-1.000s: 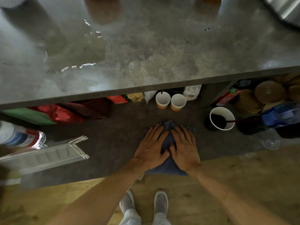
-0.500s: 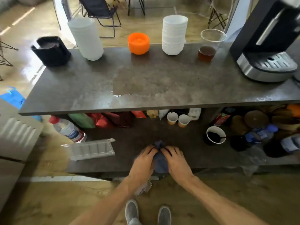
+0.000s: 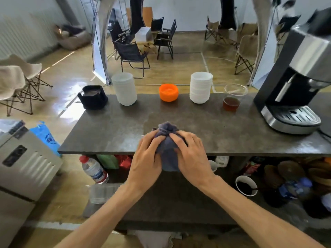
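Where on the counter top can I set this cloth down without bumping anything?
Bare counter lies left of the cloth, in front of the black holder and cup stack, and right of it, short of the coffee machine. The back edge is crowded: orange bowl, white bowls, brown drink.

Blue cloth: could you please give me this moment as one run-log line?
left hand: grips blue cloth | right hand: grips blue cloth | blue cloth: bunched, over counter front edge

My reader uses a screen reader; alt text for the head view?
A left hand and right hand grip a bunched blue-grey cloth at the near edge of a grey counter. An orange bowl and coffee machine stand behind.
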{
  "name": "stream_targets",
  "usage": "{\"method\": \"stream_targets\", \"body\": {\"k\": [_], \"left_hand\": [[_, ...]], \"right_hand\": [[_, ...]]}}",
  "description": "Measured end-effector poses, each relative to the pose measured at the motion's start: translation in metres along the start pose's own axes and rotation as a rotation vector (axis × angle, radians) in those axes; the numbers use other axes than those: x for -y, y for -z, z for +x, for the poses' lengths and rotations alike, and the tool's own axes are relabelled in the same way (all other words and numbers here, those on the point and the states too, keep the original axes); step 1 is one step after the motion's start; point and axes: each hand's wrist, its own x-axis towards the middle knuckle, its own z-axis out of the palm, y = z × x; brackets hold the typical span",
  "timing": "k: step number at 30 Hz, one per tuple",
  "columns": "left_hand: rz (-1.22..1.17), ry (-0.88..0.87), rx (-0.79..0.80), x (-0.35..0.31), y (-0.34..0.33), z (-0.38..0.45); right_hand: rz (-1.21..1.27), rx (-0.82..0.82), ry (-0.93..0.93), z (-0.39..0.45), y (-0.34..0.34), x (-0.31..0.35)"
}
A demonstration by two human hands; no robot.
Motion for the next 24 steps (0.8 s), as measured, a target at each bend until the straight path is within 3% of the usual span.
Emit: {"method": "stream_targets", "body": {"k": [6, 8, 12, 18, 24], "left_hand": [[-0.058, 0.114, -0.119, 0.051, 0.012, 0.092], [0.017, 0.192, -0.019, 0.079, 0.003, 0.122], [0.304, 0.371, 0.369, 0.123, -0.009, 0.151], [0.299, 0.124, 0.542, 0.15, -0.03, 0.148], [0.374, 0.095, 0.575, 0.157, -0.035, 0.143]], "right_hand": [[0.127, 0.059, -0.109, 0.118, -0.043, -0.002], [0.096, 0.156, -0.172, 0.149, -0.066, -0.014], [0.007, 0.397, -0.289, 0.172, -0.098, -0.032], [-0.08, 0.459, -0.35, 0.163, -0.119, -0.018], [-0.143, 0.497, -0.32, 0.158, -0.124, -0.022]]}}
